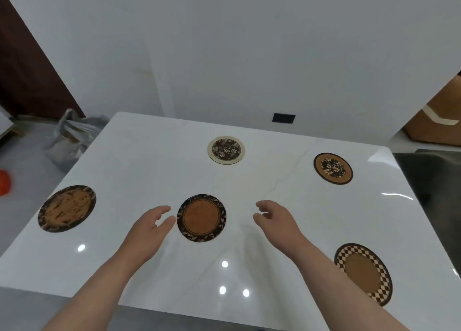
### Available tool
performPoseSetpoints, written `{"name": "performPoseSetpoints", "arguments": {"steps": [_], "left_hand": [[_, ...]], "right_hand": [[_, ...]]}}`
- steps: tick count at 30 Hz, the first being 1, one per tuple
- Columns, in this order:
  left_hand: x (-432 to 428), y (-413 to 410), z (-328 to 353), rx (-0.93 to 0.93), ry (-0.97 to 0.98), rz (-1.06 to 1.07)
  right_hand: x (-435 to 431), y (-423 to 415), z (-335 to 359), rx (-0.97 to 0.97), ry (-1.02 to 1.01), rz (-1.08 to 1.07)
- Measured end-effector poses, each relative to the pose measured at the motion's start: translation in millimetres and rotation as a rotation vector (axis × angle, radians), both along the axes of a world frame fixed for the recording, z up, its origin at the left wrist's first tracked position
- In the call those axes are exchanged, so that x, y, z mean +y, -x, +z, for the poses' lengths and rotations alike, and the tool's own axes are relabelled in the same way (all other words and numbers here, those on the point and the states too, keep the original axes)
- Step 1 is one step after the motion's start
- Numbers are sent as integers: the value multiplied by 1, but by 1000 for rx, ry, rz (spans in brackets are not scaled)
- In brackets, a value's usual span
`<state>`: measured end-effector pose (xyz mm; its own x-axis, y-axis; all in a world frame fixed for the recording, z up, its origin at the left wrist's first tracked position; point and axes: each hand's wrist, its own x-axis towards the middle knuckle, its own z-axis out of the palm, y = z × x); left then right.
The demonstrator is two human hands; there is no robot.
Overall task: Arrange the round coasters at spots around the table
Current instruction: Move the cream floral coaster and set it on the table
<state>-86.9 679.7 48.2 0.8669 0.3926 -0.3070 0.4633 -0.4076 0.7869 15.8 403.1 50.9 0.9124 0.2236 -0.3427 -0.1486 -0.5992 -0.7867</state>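
The fingers of the left hand are loosely curled and spread, holding nothing, their tips just beside the left rim of a round coaster with a dark leaf-patterned border and a plain rust-brown centre. The right hand hovers to the other side of it, a little apart, fingers likewise curled open and empty. Both forearms are bare.

Around them the glossy white tabletop, faintly veined like marble and dotted with lamp reflections, carries four more flat discs, well apart from one another: a mottled tan coaster with a dark rim at the left edge, a cream-rimmed dark floral coaster at the far middle, a tan-ringed floral coaster at the far right, and a checker-bordered coaster with a plain brown centre at the near right.

No writing or label is legible on any of them.

Beyond the tabletop, a crumpled grey plastic bag sits on the floor at left, and a brown cardboard box stands at right.
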Motion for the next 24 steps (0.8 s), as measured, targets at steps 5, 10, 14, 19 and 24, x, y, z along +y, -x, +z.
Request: {"name": "performPoseSetpoints", "arguments": {"steps": [5, 10, 14, 19, 24], "left_hand": [[17, -36, -7, 12, -20, -32], [20, -86, -15, 31, -34, -68], [21, -134, -28, 81, -32, -92], [24, -201, -49, 131, 0, -82], [27, -261, -73, 150, 16, -103]], "right_hand": [[13, -22, -5, 4, 19, -21], [16, -66, -14, 0, 43, -34], [19, -109, -27, 8, 95, -7], [29, -164, -45, 26, 114, -6], [43, -207, -65, 14, 111, -47]]}}
